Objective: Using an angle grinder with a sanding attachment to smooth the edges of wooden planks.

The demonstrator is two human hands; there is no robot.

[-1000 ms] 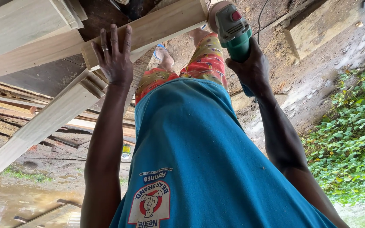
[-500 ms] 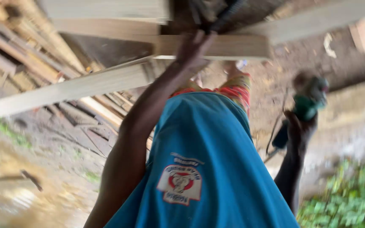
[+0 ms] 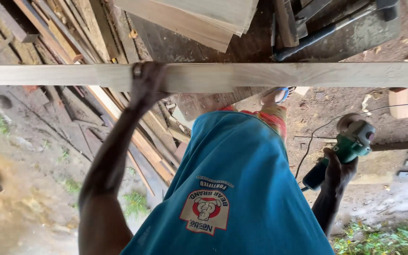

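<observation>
The left hand (image 3: 146, 84) is gripping the long pale plank (image 3: 270, 74) while the right hand (image 3: 338, 171) is clutching a green angle grinder (image 3: 350, 144) well below that plank (disc seemingly off the wood), so grinding looks unstarted.

Left arm stretched toward 12 o'clock, left hand (image 3: 146, 84) clamped, fingers curled over. Right arm hung lower toward 3 o'clock, elbow bent, right hand (image 3: 338, 171) fisted in a grip, wrist cocked outward.

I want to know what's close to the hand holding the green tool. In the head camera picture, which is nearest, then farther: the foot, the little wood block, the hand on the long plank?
From the right hand:
1. Little wood block, above it, to the right.
2. Foot, up and left, under the long plank.
3. Left hand, far left, gripping the plank.
</observation>
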